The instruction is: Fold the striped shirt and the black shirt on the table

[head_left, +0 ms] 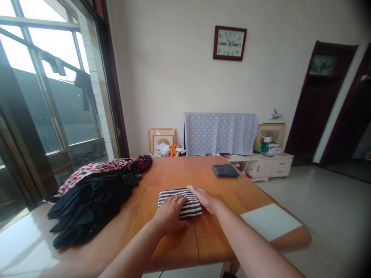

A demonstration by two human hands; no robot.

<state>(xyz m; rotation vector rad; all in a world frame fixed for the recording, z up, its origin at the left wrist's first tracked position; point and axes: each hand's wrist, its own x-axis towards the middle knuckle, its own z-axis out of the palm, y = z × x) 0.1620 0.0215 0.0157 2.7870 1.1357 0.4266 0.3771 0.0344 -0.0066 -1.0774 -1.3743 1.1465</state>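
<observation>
A striped black-and-white garment (191, 206), folded into a compact rectangle, lies flat on the wooden table (156, 239) in front of me. Across its near left part rests my left hand (171, 214), palm down with fingers stretched out and the thumb apart near the front edge. My right hand (205, 199) touches the far right edge of the fold, its fingers extended along the side. Neither hand grips the cloth. Farther back on the right is a folded dark grey garment (225, 170).
A heap of black clothes (95, 200) with a red-spotted white cloth (92, 173) covers the table's left side. A white sheet (271, 222) lies near the right edge. Behind the table stand a low white cabinet (279, 172) and something under a dotted cover (220, 133).
</observation>
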